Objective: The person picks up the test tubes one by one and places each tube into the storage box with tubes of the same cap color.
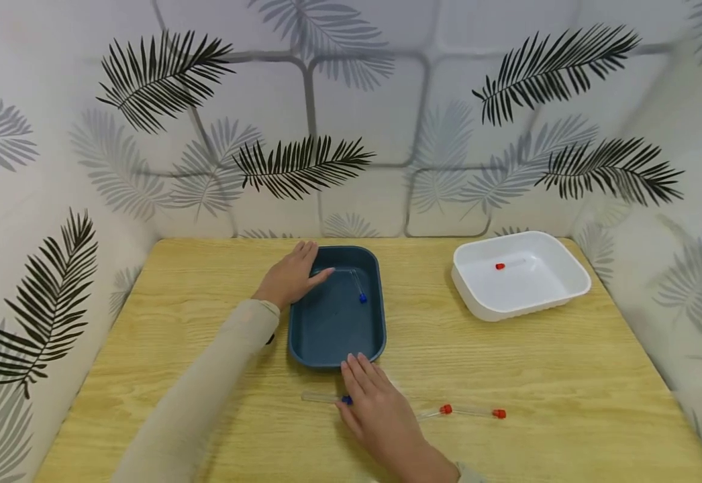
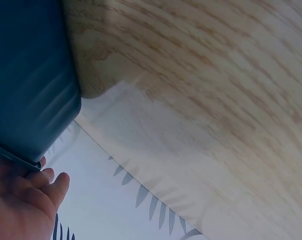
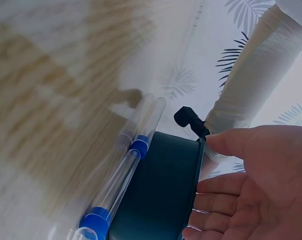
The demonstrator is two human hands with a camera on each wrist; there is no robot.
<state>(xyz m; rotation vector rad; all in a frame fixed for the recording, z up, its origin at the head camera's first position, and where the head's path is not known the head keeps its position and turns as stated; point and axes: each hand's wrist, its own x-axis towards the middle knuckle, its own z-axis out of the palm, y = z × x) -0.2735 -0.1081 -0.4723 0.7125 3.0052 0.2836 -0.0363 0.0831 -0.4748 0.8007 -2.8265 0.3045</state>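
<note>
A dark blue tray (image 1: 334, 335) stands mid-table, with a blue-capped clear tube (image 1: 359, 287) inside it. My left hand (image 1: 293, 275) holds its far left rim, thumb over the inside and fingers outside; those fingers (image 2: 53, 187) look bent beside the rim. My right hand (image 1: 381, 416) touches the near rim with straight fingers. Below that hand, a blue-capped tube (image 1: 321, 397) lies on the table in front of the tray. The right wrist view shows a second blue cap (image 3: 96, 220) in line with it; from the head view the hand covers that one.
A white tray (image 1: 484, 305) stands at the back right, holding a red-capped tube (image 1: 511, 263). Two more tubes with red caps (image 1: 445, 409) lie on the table right of my right hand. Patterned walls (image 1: 363, 201) border the table (image 1: 544, 376).
</note>
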